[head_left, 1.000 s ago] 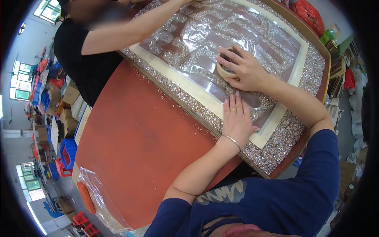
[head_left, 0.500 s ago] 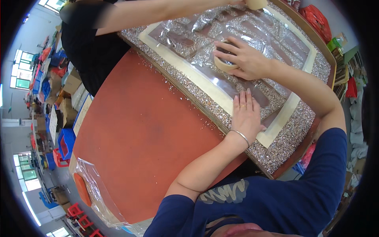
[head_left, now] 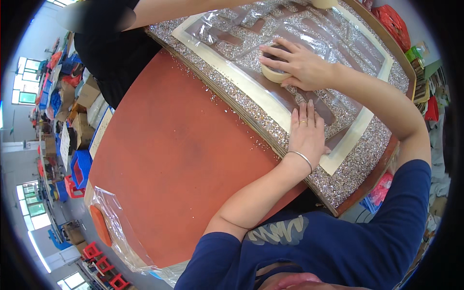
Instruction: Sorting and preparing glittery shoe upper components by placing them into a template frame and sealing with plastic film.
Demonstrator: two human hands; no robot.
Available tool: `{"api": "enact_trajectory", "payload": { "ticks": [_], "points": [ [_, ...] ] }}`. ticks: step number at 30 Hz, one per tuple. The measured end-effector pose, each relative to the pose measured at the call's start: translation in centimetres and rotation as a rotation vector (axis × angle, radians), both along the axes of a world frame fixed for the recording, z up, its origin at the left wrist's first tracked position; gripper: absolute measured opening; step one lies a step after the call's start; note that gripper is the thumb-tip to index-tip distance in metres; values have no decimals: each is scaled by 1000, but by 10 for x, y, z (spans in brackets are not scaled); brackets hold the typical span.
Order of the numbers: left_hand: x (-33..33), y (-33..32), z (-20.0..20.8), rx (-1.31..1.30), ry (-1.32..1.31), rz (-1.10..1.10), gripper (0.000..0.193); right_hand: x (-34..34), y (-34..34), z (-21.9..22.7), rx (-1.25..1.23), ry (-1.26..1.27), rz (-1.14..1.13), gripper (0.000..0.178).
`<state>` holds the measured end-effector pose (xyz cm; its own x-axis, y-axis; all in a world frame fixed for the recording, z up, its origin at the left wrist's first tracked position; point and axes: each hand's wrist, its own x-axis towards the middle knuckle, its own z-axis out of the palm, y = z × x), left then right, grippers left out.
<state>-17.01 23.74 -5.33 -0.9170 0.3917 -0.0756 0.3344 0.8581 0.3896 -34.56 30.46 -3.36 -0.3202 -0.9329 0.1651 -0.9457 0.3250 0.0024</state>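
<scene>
My right hand (head_left: 305,67) is wrapped over a roll of cream masking tape (head_left: 277,76), fingers across its top, and rests on a clear plastic sheet (head_left: 268,94) with shaped cut-outs. Below it, my left hand (head_left: 308,129) lies flat with fingers stretched out, pressing near the sheet's lower corner. A border of cream tape (head_left: 241,92) runs round the sheet. Beneath is a tray (head_left: 413,72) spread with small glittering stones (head_left: 355,171), which show through the plastic between brownish patches.
Another person's arm (head_left: 179,10) reaches across the far edge, near a second tape roll (head_left: 325,4). A red-orange tabletop (head_left: 159,159) with scattered stones adjoins the tray. Clear film (head_left: 113,208) and an orange oval piece (head_left: 100,224) lie at its left edge. Red stools (head_left: 104,264) stand beyond.
The view has shifted slightly. My left hand has moved a little to the right, still flat. The other person's hand has left the picture's top edge. My right hand still holds the roll.
</scene>
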Motion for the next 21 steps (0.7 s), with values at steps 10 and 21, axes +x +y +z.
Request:
{"api": "enact_trajectory", "payload": {
  "ticks": [10,21],
  "points": [
    [0,-8,-9,64,22,-31,97,-8,-43,-17,-97,38,-74,75],
    [2,7,-9,-48,77,-52,98,7,-27,-18,-98,263,-375,72]
  ]
}}
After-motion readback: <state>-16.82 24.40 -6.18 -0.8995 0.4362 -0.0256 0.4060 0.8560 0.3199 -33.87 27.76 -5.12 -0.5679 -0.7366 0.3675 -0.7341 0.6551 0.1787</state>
